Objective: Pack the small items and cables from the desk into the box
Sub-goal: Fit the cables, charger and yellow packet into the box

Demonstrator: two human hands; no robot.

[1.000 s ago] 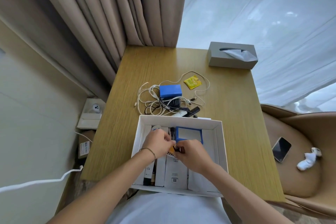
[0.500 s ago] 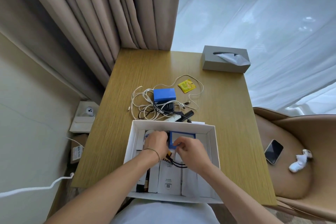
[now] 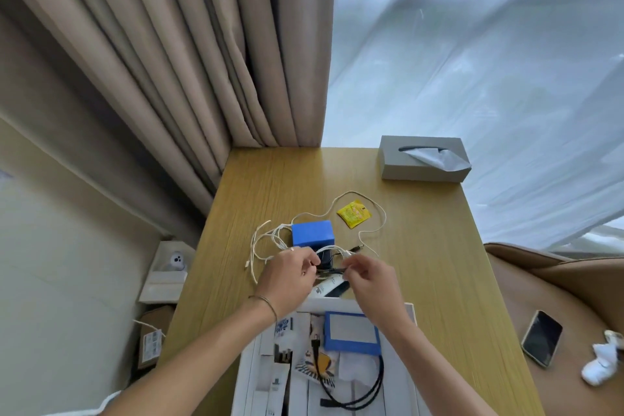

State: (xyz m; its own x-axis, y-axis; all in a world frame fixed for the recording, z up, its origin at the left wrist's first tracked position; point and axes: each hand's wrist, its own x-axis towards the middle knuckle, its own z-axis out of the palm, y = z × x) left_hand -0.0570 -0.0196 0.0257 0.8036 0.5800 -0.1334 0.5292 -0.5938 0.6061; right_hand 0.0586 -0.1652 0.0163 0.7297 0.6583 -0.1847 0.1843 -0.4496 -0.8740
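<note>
Both hands hover over the cable tangle (image 3: 270, 240) on the surface (image 3: 422, 246), just beyond the box (image 3: 246, 378). The left hand (image 3: 287, 280) and right hand (image 3: 369, 280) each pinch a dark cable (image 3: 332, 269) stretched between their fingers. The blue block (image 3: 312, 233) sits just behind; bare surface lies to the right.

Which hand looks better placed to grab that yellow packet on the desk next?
Probably the right hand. The yellow packet lies beyond it on its own side, while the left hand would have to cross the blue block. Both hands are pinching cables.
</note>
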